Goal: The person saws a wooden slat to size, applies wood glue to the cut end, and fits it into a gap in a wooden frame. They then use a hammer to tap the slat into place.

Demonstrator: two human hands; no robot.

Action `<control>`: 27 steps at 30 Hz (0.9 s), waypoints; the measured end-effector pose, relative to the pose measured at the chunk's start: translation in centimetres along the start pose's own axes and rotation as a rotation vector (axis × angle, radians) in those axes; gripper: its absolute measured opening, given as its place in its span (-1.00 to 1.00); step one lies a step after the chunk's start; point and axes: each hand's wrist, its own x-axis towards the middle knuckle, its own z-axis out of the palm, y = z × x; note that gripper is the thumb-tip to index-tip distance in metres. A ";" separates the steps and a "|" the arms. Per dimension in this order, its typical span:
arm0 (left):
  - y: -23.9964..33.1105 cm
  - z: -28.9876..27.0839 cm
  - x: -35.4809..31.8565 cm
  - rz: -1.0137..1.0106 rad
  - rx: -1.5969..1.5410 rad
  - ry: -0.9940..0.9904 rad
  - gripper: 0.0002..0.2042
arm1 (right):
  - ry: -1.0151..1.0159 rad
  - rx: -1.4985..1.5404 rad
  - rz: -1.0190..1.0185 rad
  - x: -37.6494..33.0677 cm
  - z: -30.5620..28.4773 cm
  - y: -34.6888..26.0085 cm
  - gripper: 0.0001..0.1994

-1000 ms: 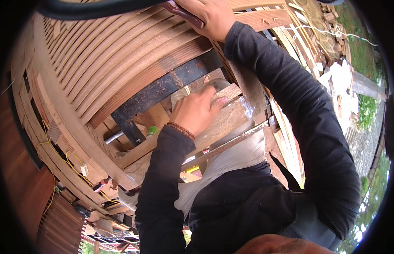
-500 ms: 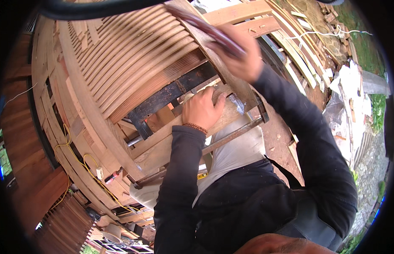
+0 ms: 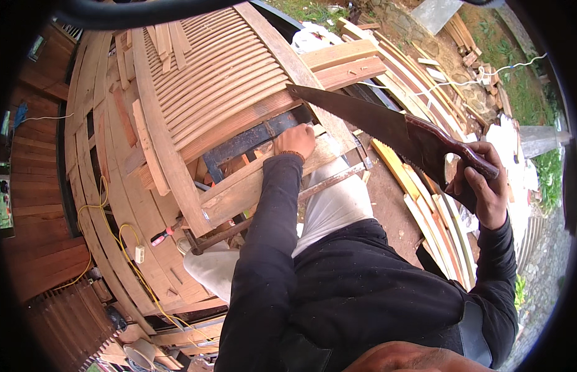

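Observation:
My right hand (image 3: 488, 189) is closed around the dark brown wooden handle of a handsaw (image 3: 369, 118). Its toothed blade points up and left, the tip over the side rail of a slatted wooden frame (image 3: 226, 84). Close to a black metal bar (image 3: 248, 141), my left hand (image 3: 295, 141) rests at the frame's near end with its fingers curled in. A small pale bit of wood shows by its fingertips, but what lies inside the fingers is hidden. Below that wrist runs the frame's near wooden rail (image 3: 236, 193).
Loose wood strips (image 3: 167, 43) lie on the slats. A screwdriver (image 3: 162, 236) and a yellow cord (image 3: 123, 239) are on the planks at left. Stacked boards (image 3: 440, 229) lie on the ground at right, near crumpled white sheeting (image 3: 516, 124). Two thick beams (image 3: 341, 62) stick out at the far right.
The saw has swung away to the right with my right hand, its blade now in clear view. My left hand has gone from spread on the rail to curled fingers.

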 end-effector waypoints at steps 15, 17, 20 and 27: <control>1.5 -1.2 -0.9 -0.097 -0.056 0.015 -0.49 | 0.008 -0.070 0.013 -3.0 1.0 -2.4 -0.56; 1.3 -1.2 -0.9 -0.096 -0.057 0.017 -0.50 | -0.010 -0.060 -0.010 -2.9 1.7 -3.3 -0.57; 1.3 -1.0 -1.0 -0.071 -0.064 0.093 -0.52 | 0.008 -0.197 -0.077 -2.0 1.4 -2.9 -0.58; 1.4 -1.1 -0.7 -0.099 -0.056 0.016 -0.51 | 0.006 -0.231 -0.078 -1.6 2.2 -3.4 -0.66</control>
